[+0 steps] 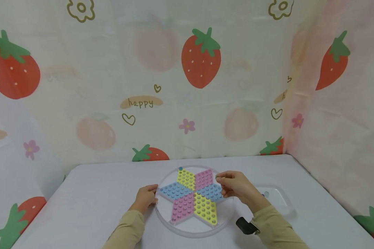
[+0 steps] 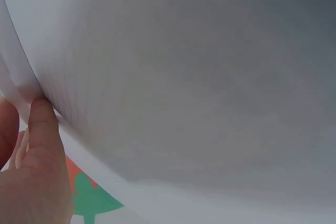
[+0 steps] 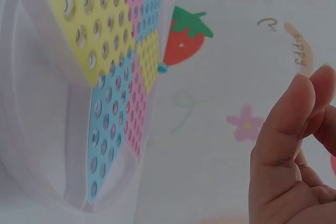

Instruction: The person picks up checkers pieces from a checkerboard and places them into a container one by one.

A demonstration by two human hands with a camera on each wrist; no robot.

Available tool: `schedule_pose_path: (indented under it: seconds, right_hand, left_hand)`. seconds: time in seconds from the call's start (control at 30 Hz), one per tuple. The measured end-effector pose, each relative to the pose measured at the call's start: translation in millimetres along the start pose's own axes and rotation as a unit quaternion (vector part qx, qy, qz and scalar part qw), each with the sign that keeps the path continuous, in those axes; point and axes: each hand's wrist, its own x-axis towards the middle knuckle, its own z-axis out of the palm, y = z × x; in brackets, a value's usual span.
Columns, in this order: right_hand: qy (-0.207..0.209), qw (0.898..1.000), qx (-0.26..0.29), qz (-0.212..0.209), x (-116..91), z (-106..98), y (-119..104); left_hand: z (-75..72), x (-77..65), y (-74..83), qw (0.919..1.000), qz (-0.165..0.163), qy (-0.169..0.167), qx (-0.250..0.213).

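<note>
A round white Chinese checkers board lies on the table, with yellow, pink and blue star points full of round holes. At its left rim, my left hand holds the edge between thumb and fingers; the left wrist view shows the thumb against that edge. My right hand is raised over the board's right side, pinching a small dark marble between thumb and fingertips. From the right wrist camera, the right hand's fingers meet at their tips and the marble is hidden. A blue marble sits at the far yellow tip.
To the right of the board, partly behind my right forearm, is a clear shallow tray with small marbles in it. A black wrist device sits by my right sleeve. Strawberry-printed cloth hangs behind the white table.
</note>
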Motion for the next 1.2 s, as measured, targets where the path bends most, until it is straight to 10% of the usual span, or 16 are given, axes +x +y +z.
schedule_pose_path:
  seconds: [1.2]
  right_hand:
    - [0.030,0.999,-0.018,-0.014,-39.7,-74.1,11.7]
  left_hand:
    - [0.6,-0.8,0.3,0.9999,0.004,0.000,-0.011]
